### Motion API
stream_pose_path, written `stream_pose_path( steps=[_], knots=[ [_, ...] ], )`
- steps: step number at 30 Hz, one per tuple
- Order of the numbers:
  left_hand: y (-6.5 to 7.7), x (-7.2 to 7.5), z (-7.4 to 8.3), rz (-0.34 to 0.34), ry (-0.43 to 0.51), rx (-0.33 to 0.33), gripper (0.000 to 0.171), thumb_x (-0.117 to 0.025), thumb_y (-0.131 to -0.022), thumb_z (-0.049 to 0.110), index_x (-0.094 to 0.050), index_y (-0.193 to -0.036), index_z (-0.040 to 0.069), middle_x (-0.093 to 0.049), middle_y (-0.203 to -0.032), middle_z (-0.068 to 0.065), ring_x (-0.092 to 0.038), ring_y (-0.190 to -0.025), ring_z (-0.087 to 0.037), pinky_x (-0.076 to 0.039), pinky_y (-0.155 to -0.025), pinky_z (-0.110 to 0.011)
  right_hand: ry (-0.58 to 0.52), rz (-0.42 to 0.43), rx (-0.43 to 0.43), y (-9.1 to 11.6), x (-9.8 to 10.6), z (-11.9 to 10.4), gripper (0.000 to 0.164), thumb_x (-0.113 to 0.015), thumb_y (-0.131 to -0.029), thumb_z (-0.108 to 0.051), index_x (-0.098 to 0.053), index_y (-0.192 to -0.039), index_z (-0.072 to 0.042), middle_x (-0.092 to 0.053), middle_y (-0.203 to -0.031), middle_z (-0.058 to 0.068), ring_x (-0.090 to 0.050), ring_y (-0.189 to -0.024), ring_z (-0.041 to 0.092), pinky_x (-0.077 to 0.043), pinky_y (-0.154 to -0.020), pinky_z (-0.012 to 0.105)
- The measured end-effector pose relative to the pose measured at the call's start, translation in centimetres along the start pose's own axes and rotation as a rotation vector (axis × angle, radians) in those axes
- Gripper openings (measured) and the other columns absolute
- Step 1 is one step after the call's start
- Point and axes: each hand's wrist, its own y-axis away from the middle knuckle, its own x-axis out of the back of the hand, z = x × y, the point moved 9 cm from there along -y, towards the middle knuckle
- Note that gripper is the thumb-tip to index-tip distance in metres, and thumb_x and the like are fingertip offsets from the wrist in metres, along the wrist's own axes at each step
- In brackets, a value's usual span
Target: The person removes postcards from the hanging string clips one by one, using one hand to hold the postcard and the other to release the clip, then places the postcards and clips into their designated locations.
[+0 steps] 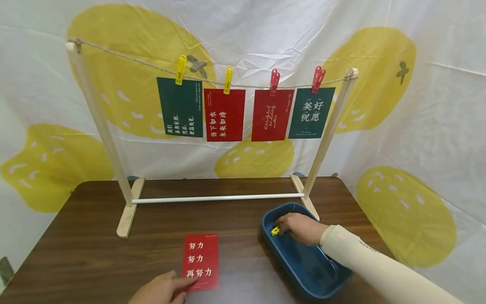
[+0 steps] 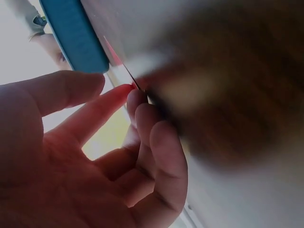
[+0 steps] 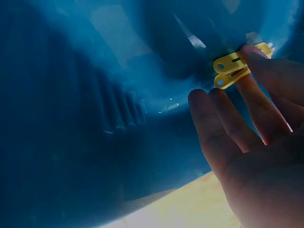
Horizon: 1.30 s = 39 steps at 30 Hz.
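My left hand [image 1: 161, 289] lies at the lower left of a red card [image 1: 201, 255] with white characters, which is on the table. One extended finger touches the card's face. In the left wrist view, the card shows almost edge-on beside the left hand's fingertips [image 2: 137, 97], and the other fingers are bent. Inside the blue basin [image 1: 322, 285], my right hand [image 1: 303, 228] pinches a yellow clothespin [image 3: 231, 61] between thumb and fingers. That yellow clothespin [image 1: 275, 230] is near the basin's far left wall in the head view.
A wooden stand [image 1: 99, 118] holds a string [image 1: 125, 56] across the back. Two green and two red cards [image 1: 225, 116] hang there from yellow clothespins [image 1: 228, 80] and red clothespins [image 1: 274, 82]. A white rod [image 1: 218, 198] joins the stand's feet. Behind hangs a lemon-print cloth [image 1: 429, 139].
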Motion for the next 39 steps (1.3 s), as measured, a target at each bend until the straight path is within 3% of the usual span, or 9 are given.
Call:
stream_pose_path(
  steps=[5, 10, 14, 21, 29, 39],
  knots=[
    [0.0, 0.1, 0.3, -0.007, -0.021, -0.03, 0.051, -0.074, -0.089, 0.03, -0.065, -0.137, 0.011, -0.047, -0.076, 0.003, -0.047, -0.061, -0.012, -0.041, -0.055, -0.023, -0.024, 0.009, -0.031, 0.2, 0.3, 0.0, 0.03, -0.065, -0.086, 0.014, -0.079, -0.102, -0.007, -0.069, -0.123, 0.016, -0.065, -0.115, 0.031, -0.054, -0.094, 0.043],
    [0.2, 1.3, 1.4, 0.036, -0.072, -0.092, 0.049, -0.072, -0.091, 0.027, -0.064, -0.136, 0.01, -0.045, -0.077, 0.004, -0.045, -0.063, -0.007, -0.043, -0.055, -0.024, -0.059, 0.023, -0.069, 0.6, 1.1, -0.1, 0.028, -0.069, -0.087, 0.01, -0.078, -0.107, -0.007, -0.067, -0.128, 0.017, -0.063, -0.118, 0.034, -0.052, -0.097, 0.047],
    [0.8, 3.1, 2.1, 0.1, -0.12, -0.063, 0.047, -0.074, -0.091, 0.03, -0.066, -0.133, 0.011, -0.045, -0.079, 0.005, -0.045, -0.066, -0.006, -0.044, -0.057, -0.025, -0.082, 0.036, -0.104, 0.9, 2.0, -0.1, 0.028, -0.071, -0.089, 0.004, -0.076, -0.113, -0.008, -0.064, -0.135, 0.016, -0.06, -0.124, 0.034, -0.05, -0.1, 0.049],
    [2.3, 5.8, 4.1, 0.286, -0.2, -0.146, 0.039, -0.074, -0.092, 0.029, -0.07, -0.129, 0.019, -0.039, -0.077, 0.009, -0.036, -0.061, -0.002, -0.038, -0.054, -0.022, -0.089, 0.093, -0.143, 1.2, 4.2, -1.1, 0.029, -0.071, -0.09, 0.002, -0.074, -0.118, -0.009, -0.058, -0.144, 0.012, -0.055, -0.13, 0.033, -0.05, -0.101, 0.048],
    [2.7, 6.9, 4.2, 0.342, -0.191, -0.084, 0.039, -0.079, -0.088, 0.025, -0.07, -0.126, 0.024, -0.044, -0.079, 0.013, -0.04, -0.063, 0.0, -0.042, -0.056, -0.021, -0.07, 0.144, -0.118, 0.9, 5.6, -2.1, 0.027, -0.071, -0.092, -0.002, -0.073, -0.117, -0.01, -0.058, -0.144, 0.009, -0.055, -0.131, 0.028, -0.049, -0.103, 0.046],
    [2.5, 8.4, 5.5, 0.447, -0.213, -0.09, 0.039, -0.079, -0.088, 0.022, -0.07, -0.126, 0.026, -0.047, -0.081, 0.019, -0.046, -0.07, 0.003, -0.046, -0.06, -0.02, -0.104, 0.183, -0.09, 0.2, 6.8, -2.6, 0.028, -0.07, -0.094, -0.003, -0.072, -0.121, -0.009, -0.057, -0.146, 0.008, -0.053, -0.133, 0.028, -0.048, -0.104, 0.048]
  ],
)
